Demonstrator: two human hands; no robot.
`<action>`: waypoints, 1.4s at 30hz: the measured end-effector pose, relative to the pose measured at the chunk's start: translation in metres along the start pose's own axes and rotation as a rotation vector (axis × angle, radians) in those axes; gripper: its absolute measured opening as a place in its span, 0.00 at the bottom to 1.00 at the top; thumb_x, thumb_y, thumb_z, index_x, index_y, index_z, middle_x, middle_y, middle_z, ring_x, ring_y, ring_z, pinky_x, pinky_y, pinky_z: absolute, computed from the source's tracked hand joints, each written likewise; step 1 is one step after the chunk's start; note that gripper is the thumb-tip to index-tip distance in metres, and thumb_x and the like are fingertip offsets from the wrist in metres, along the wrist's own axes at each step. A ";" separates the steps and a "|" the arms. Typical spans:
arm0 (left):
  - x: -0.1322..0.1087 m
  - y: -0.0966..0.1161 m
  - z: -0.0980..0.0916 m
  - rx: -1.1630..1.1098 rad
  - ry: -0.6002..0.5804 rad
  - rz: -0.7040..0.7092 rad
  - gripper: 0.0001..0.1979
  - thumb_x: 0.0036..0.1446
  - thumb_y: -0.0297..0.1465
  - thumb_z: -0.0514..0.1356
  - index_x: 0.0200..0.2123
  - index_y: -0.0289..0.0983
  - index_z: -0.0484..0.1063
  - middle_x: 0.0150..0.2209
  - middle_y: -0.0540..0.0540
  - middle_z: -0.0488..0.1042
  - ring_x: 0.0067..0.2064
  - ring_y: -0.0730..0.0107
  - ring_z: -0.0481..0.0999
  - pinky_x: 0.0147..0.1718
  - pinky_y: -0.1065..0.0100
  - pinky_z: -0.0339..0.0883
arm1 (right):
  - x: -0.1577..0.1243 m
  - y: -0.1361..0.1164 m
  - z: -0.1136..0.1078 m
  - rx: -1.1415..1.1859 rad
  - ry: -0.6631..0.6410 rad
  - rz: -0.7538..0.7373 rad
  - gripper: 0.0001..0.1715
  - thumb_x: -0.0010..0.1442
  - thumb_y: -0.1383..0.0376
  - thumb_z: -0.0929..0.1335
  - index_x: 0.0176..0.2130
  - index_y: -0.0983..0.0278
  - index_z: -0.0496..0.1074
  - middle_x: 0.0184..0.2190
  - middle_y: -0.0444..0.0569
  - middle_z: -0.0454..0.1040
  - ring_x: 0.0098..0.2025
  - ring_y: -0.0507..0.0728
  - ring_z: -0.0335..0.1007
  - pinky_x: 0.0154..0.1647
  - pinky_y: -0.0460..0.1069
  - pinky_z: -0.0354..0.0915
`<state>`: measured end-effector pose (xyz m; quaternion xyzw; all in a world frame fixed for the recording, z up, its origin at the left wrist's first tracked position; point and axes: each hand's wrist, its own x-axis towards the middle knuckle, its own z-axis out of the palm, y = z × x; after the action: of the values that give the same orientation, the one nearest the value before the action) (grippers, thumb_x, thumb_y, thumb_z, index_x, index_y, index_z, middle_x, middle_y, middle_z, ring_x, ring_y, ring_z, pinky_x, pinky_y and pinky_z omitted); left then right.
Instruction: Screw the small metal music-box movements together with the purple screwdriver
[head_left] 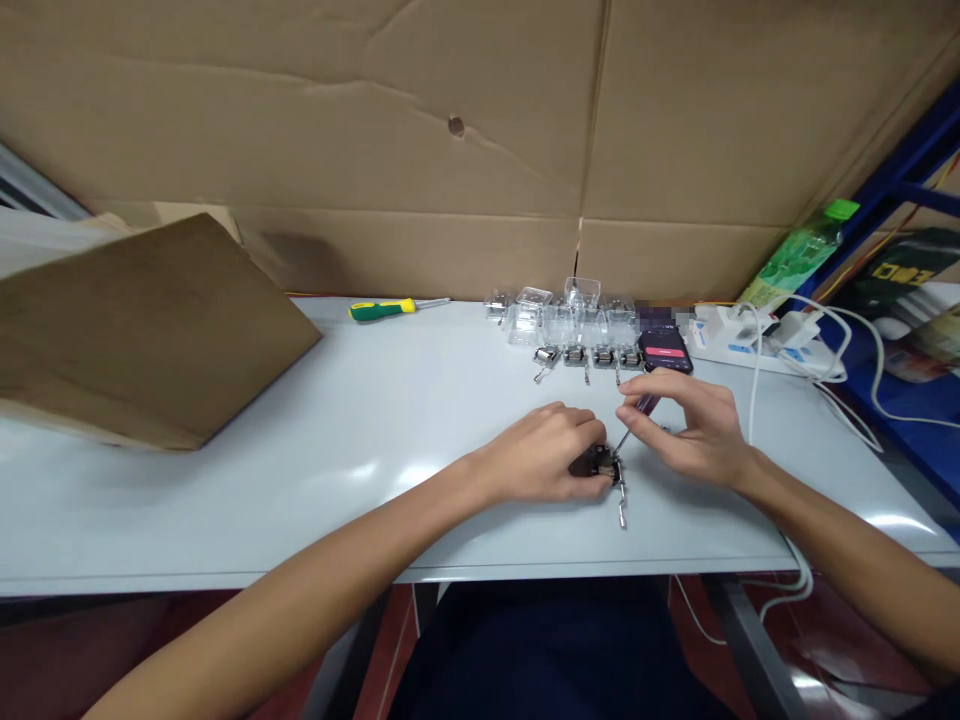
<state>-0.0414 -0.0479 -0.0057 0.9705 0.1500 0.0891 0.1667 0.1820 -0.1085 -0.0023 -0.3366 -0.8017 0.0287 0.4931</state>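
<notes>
My left hand (540, 455) grips a small dark metal music box movement (600, 462) on the pale table, and its fingers hide much of it. A thin metal crank (622, 510) hangs down from the movement. My right hand (694, 425) pinches a small purple-handled screwdriver (646, 405), whose shaft (626, 432) reaches down to the movement's right side. Just beyond my hands, several similar metal movements (577, 356) stand in a row, each with a crank. I cannot see exactly where the screwdriver tip lands.
Transparent plastic cases (555, 318) stand behind the row. A smartphone (664, 350) lies to its right, near a white power strip (739, 335) with white cables. A green-and-yellow screwdriver (379, 310) lies at the back, and a brown cardboard sheet (142, 335) covers the table's left end.
</notes>
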 end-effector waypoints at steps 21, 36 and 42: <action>0.001 0.001 0.001 -0.051 0.001 0.003 0.17 0.63 0.42 0.58 0.46 0.35 0.72 0.40 0.42 0.77 0.39 0.60 0.77 0.43 0.57 0.71 | 0.004 -0.013 -0.005 -0.009 -0.031 -0.021 0.26 0.62 0.72 0.74 0.57 0.57 0.71 0.45 0.46 0.82 0.37 0.54 0.80 0.39 0.52 0.79; 0.001 0.002 0.001 -0.045 -0.001 0.006 0.16 0.63 0.42 0.59 0.46 0.36 0.71 0.41 0.41 0.77 0.40 0.59 0.77 0.43 0.56 0.71 | 0.003 -0.011 -0.003 -0.005 -0.053 0.040 0.20 0.65 0.70 0.73 0.55 0.58 0.71 0.42 0.46 0.81 0.38 0.54 0.80 0.41 0.51 0.80; 0.001 0.002 0.002 -0.041 -0.002 0.002 0.16 0.63 0.42 0.59 0.47 0.36 0.70 0.42 0.42 0.77 0.40 0.60 0.77 0.45 0.56 0.70 | 0.003 -0.009 -0.005 -0.008 -0.081 0.061 0.20 0.65 0.70 0.73 0.54 0.58 0.71 0.42 0.45 0.81 0.36 0.52 0.78 0.42 0.51 0.79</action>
<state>-0.0401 -0.0496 -0.0066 0.9671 0.1468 0.0915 0.1867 0.1806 -0.1149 0.0061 -0.3613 -0.8106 0.0542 0.4577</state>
